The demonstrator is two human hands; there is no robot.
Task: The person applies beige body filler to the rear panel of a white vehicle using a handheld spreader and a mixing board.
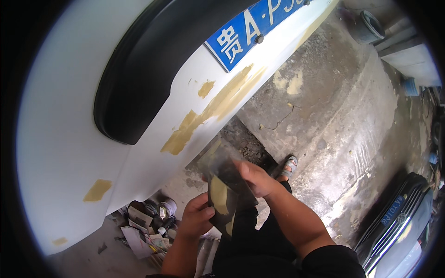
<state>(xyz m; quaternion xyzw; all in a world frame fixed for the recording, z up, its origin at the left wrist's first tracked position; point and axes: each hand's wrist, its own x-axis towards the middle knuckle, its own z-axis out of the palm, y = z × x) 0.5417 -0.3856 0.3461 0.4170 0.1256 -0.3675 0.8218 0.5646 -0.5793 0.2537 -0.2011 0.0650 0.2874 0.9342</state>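
My left hand (197, 215) is closed on a dark flat board (221, 197) smeared with yellow putty. My right hand (259, 178) grips a dark flat spreader (227, 164), blurred, over the board's upper part, so their contact is unclear. Both are held in front of a white car bumper (139, 176) with long and small yellow putty patches (181, 132). A black trim piece (130, 88) and a blue plate (234, 44) sit higher on the car.
Cans, papers and tools (150, 224) lie below the bumper at lower left. A car's front bumper and grille (394, 222) lie at the right. A bucket (371, 25) and a blue tub (410, 88) stand along the far edge. My sandalled foot (288, 167) is on stained concrete.
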